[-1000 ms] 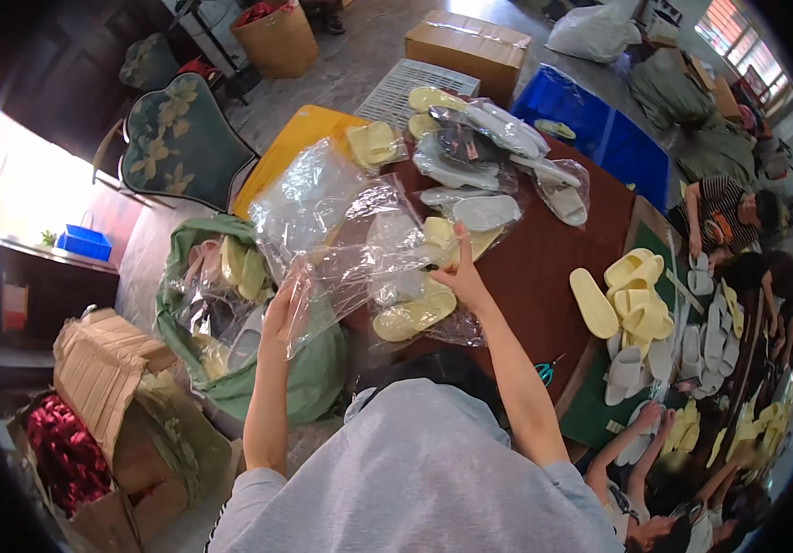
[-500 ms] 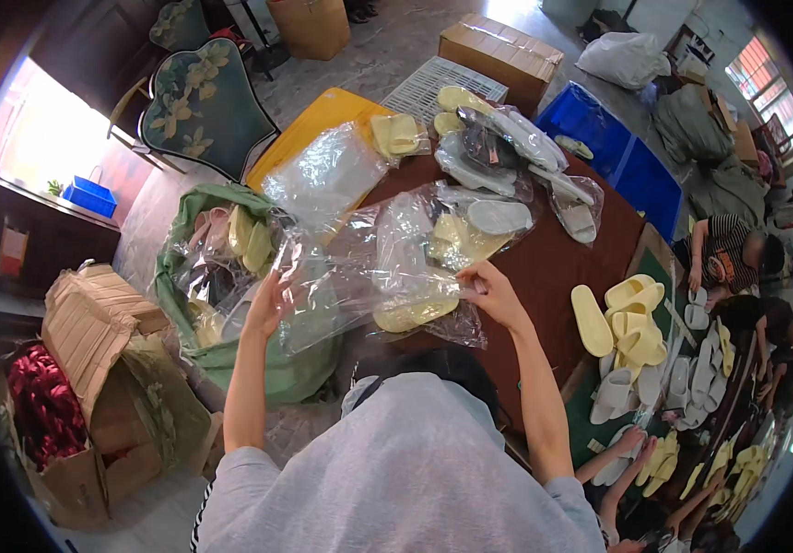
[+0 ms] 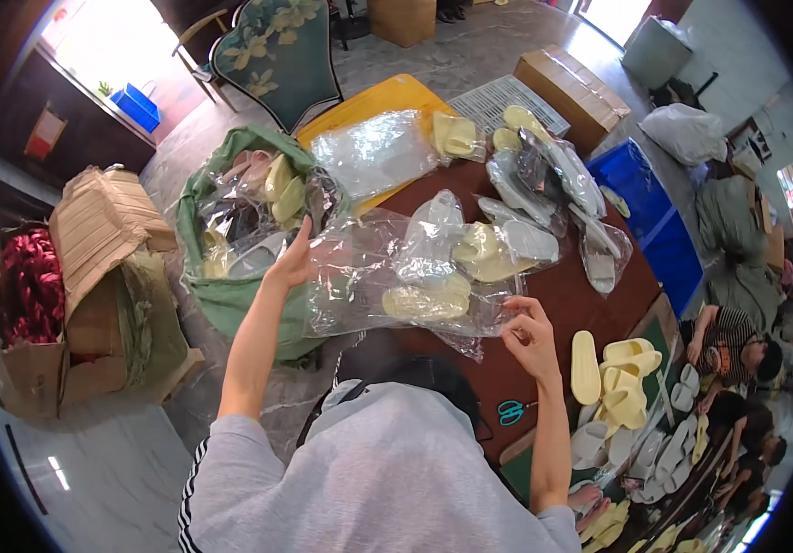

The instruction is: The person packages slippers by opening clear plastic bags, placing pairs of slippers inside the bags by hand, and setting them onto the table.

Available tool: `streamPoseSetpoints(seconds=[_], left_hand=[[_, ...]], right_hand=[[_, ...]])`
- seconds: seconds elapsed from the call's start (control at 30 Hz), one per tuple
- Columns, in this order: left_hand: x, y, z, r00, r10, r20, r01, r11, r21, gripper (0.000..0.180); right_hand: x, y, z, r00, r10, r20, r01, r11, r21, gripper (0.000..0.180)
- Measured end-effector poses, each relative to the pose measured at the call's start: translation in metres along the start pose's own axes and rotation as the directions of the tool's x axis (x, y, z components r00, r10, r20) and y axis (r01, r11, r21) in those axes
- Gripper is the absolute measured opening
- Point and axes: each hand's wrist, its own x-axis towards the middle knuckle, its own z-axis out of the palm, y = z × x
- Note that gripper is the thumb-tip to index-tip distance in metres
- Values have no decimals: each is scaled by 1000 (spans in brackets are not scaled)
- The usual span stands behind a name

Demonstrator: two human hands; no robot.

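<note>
A clear plastic bag point(image 3: 350, 281) is stretched between my two hands above the table. My left hand point(image 3: 293, 260) grips its left end, fingers pointing up along the edge. My right hand point(image 3: 532, 339) pinches the right end between thumb and forefinger. Through the film show a pale yellow slipper point(image 3: 428, 302) and a wrapped whitish slipper point(image 3: 435, 230); I cannot tell whether they lie inside or under the bag. Just beyond are a bagged yellow slipper point(image 3: 488, 256) and a bagged grey-white slipper point(image 3: 533, 241).
Left of the table stands a green sack point(image 3: 221, 300) of bagged slippers. Clear bags point(image 3: 373, 152) lie on a yellow board point(image 3: 415, 92). Scissors point(image 3: 511, 412) rest near my right forearm. Blue crates point(image 3: 650, 221) stand at right; loose yellow slippers point(image 3: 627, 396) and other people are lower right.
My view has swung, so the scene sits differently. The bag is spread flatter and wider between my hands. Scissors have come into sight beside my right forearm.
</note>
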Motion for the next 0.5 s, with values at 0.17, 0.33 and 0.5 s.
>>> streamPoseSetpoints(seconds=[0.17, 0.33, 0.5], left_hand=[[59, 27, -35, 957, 170, -236, -131, 977, 170, 32], [93, 103, -37, 918, 389, -77, -343, 876, 340, 24], [107, 174, -55, 942, 325, 81, -333, 891, 308, 24]], right_hand=[[35, -5, 17, 982, -123, 142, 140, 983, -119, 10], [80, 48, 47, 940, 322, 113, -339, 914, 221, 19], [192, 89, 86, 672, 732, -115, -562, 605, 564, 75]])
